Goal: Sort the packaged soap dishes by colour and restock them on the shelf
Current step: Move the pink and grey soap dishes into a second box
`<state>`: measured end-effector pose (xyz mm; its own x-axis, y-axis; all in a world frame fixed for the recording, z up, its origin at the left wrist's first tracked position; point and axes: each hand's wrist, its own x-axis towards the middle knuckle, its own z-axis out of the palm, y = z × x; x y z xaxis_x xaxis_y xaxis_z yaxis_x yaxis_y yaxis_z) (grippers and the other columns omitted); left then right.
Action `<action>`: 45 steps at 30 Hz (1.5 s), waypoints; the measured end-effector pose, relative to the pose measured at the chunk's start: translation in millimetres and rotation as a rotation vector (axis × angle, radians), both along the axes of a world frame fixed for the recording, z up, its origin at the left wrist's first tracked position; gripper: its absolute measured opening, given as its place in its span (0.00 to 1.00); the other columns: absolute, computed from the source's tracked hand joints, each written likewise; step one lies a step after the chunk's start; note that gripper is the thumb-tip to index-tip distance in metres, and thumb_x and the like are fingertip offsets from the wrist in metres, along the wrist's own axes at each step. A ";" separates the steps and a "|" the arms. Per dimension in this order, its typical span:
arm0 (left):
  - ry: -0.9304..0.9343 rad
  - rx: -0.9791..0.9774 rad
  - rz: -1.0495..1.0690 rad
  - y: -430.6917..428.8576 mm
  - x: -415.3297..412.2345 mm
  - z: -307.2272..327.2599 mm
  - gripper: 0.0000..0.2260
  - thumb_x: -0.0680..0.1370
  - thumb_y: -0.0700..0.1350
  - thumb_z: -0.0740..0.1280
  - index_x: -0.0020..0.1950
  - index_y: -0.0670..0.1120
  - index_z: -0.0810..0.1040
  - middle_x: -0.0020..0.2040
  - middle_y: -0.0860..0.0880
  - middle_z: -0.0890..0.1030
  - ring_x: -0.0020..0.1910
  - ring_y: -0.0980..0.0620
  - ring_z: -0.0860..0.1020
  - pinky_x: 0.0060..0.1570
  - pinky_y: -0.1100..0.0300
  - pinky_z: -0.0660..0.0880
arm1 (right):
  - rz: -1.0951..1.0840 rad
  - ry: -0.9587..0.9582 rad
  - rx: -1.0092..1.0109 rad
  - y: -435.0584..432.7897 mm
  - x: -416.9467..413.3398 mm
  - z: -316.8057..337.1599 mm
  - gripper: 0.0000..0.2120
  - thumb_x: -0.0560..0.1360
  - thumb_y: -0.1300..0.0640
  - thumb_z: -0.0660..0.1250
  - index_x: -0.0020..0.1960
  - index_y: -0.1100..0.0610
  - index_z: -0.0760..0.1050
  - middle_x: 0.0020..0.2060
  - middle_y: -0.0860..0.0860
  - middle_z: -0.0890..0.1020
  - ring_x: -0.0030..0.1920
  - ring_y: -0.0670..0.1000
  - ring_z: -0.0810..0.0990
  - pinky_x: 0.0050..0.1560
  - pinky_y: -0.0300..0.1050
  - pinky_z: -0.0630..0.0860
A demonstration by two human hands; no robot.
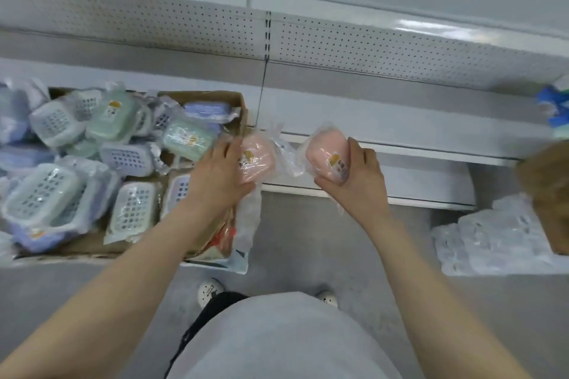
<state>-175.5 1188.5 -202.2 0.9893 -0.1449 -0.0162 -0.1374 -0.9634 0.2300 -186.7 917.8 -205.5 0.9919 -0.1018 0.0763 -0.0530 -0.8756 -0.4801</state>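
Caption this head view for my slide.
Left hand and right hand each hold a pink plastic-wrapped soap dish before the white metal shelf, beside a cardboard box of mixed-colour dishes.

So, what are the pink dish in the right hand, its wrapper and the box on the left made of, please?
The pink dish: probably plastic, smooth and matte, moulded with rounded corners.
The wrapper: thin clear film, glossy and creased.
The box: brown cardboard, dull, with bent flaps.

We find open shelf (415,129) ahead; the cardboard box (212,96) (packets (187,138) heaped high) crowds our left.
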 end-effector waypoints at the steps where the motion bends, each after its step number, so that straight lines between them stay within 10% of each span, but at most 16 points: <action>1: -0.004 0.005 -0.039 -27.7 1.8 -0.3 0.43 0.64 0.55 0.77 0.73 0.42 0.64 0.62 0.39 0.74 0.59 0.36 0.74 0.57 0.45 0.72 | -0.043 -0.005 -0.009 -27.9 -7.1 1.4 0.45 0.62 0.37 0.74 0.73 0.53 0.61 0.56 0.55 0.72 0.53 0.60 0.75 0.53 0.56 0.76; 24: -0.067 -0.129 -0.800 -584.9 47.8 27.8 0.43 0.65 0.62 0.74 0.73 0.46 0.61 0.62 0.43 0.74 0.56 0.40 0.74 0.51 0.49 0.74 | -0.841 -0.027 -0.098 -477.4 -153.8 24.6 0.47 0.63 0.36 0.75 0.74 0.54 0.61 0.58 0.54 0.73 0.53 0.59 0.77 0.51 0.56 0.78; 45: -0.025 -0.094 -0.877 -890.6 142.6 25.6 0.45 0.67 0.66 0.71 0.76 0.47 0.58 0.63 0.43 0.73 0.56 0.42 0.74 0.51 0.50 0.75 | -0.949 0.054 -0.057 -811.6 -71.8 24.4 0.44 0.69 0.30 0.67 0.75 0.52 0.59 0.65 0.52 0.72 0.59 0.54 0.75 0.52 0.46 0.74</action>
<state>-32.9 297.9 -176.6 0.5209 -0.8519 0.0543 -0.8246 -0.4857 0.2901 -258.5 106.3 -181.1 0.4998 -0.8639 0.0627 -0.7744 -0.4781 -0.4143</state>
